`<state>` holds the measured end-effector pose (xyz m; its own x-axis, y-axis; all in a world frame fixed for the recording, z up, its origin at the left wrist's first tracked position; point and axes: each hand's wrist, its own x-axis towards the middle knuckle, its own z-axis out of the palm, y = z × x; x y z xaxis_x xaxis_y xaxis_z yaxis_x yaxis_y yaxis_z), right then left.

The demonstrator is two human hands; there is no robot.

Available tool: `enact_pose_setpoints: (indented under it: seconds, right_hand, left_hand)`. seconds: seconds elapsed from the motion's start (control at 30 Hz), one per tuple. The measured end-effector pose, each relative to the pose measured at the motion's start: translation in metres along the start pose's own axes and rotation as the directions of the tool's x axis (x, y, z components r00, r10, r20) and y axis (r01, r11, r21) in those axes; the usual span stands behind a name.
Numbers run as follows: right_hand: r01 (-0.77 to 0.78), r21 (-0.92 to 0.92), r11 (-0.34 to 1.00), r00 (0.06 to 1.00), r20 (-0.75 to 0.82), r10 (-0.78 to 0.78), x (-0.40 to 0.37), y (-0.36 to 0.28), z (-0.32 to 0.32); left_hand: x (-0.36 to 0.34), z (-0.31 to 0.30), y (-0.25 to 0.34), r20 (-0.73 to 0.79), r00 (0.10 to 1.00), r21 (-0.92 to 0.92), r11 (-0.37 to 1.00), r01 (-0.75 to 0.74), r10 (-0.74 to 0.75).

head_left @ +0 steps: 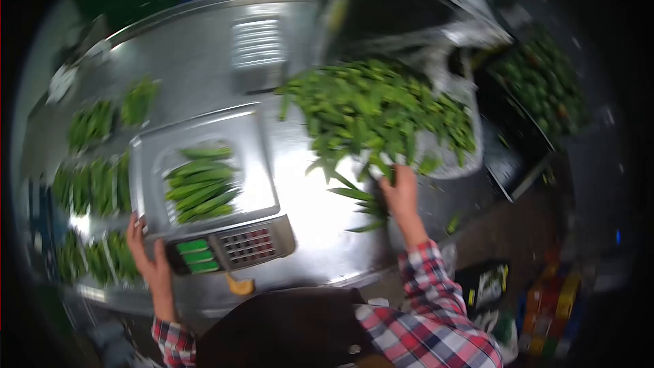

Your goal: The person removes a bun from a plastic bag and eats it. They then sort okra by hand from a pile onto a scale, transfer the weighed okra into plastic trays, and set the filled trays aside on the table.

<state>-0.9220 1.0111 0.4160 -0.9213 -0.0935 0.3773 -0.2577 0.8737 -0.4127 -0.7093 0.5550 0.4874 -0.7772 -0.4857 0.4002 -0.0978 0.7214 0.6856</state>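
My left hand (152, 259) is at the near left corner of a digital scale (281, 235), its fingers and thumb apart. Several green okra pods (201, 187) lie side by side on the scale's metal pan (253, 163). My right hand (402, 197) reaches to the near edge of a large okra heap (368, 105), its fingertips blurred among the pods. Beside its thumb, a few loose okra (361, 197) fan out on the steel table. I cannot tell whether the right fingers grip any pods.
Packed okra bundles (95, 184) stand in rows at the left of the steel table (177, 48). Clear plastic lining (470, 27) hangs around a dark crate behind the heap. A black crate (518, 157) is at the right, and a yellowish object (240, 285) lies before the scale.
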Motion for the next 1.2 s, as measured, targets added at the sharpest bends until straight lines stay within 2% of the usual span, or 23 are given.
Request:
enact_pose_setpoints:
  seconds: [0.03,0.07,0.1,0.2,0.23,0.3,0.37,0.5,0.53,0.63,0.77,0.97,1.07,1.2]
  right_hand:
    - [-0.059,0.168,0.984,0.998,0.03,0.054,0.007,-0.015,-0.007]
    - [-0.043,0.227,0.973,0.996,0.091,0.023,0.015,-0.04,-0.015]
    - [-0.034,0.276,0.961,0.99,0.144,-0.006,0.023,-0.065,-0.02]
    - [0.073,0.557,0.827,0.958,0.193,-0.214,0.04,-0.139,-0.008]
    - [0.222,0.59,0.776,0.913,0.154,-0.378,0.046,-0.161,0.001]
    - [0.201,0.656,0.728,0.864,0.231,-0.447,0.051,-0.214,0.015]
    - [0.257,0.729,0.635,0.807,0.2,-0.556,0.055,-0.251,0.041]
    - [0.496,0.622,0.606,0.646,0.203,-0.736,0.056,-0.286,0.071]
    - [0.513,0.61,0.604,0.638,0.201,-0.744,0.059,-0.286,0.068]
    - [0.412,0.656,0.632,0.722,0.189,-0.666,0.068,-0.269,0.05]
    - [0.371,0.589,0.718,0.805,0.181,-0.565,0.069,-0.226,0.033]
    - [0.083,0.635,0.768,0.917,0.254,-0.309,0.053,-0.191,0.029]
    - [0.0,0.66,0.751,0.922,0.291,-0.256,0.046,-0.196,0.028]
    - [-0.015,0.649,0.76,0.878,0.372,-0.301,0.046,-0.2,0.036]
  left_hand:
    - [-0.003,-0.004,0.001,0.004,1.0,0.034,0.999,0.018,-0.018]
    - [-0.006,-0.003,0.004,-0.031,0.995,-0.049,0.995,0.09,-0.092]
    - [-0.008,-0.005,-0.002,-0.03,0.998,-0.008,0.999,0.052,-0.052]
    - [-0.013,-0.002,0.004,-0.055,0.991,-0.087,0.99,0.115,-0.12]
    - [-0.015,-0.001,0.004,-0.057,0.991,-0.094,0.989,0.112,-0.117]
    - [-0.019,0.001,0.013,-0.065,0.99,-0.127,0.985,0.116,-0.125]
    - [-0.024,-0.004,0.015,-0.066,0.988,-0.141,0.982,0.129,-0.139]
    - [-0.041,-0.015,0.015,-0.083,0.973,-0.157,0.967,0.2,-0.215]
    - [-0.045,-0.019,0.012,-0.092,0.966,-0.164,0.961,0.224,-0.241]
    - [-0.064,-0.028,-0.008,-0.164,0.951,-0.152,0.959,0.238,-0.262]
    - [-0.075,-0.03,-0.018,-0.218,0.906,-0.199,0.926,0.322,-0.362]
    - [-0.06,-0.032,-0.013,-0.247,0.91,-0.19,0.938,0.291,-0.333]
    - [-0.049,-0.032,-0.013,-0.247,0.918,-0.176,0.946,0.272,-0.31]
    - [-0.033,-0.031,-0.017,-0.231,0.914,-0.251,0.928,0.277,-0.335]
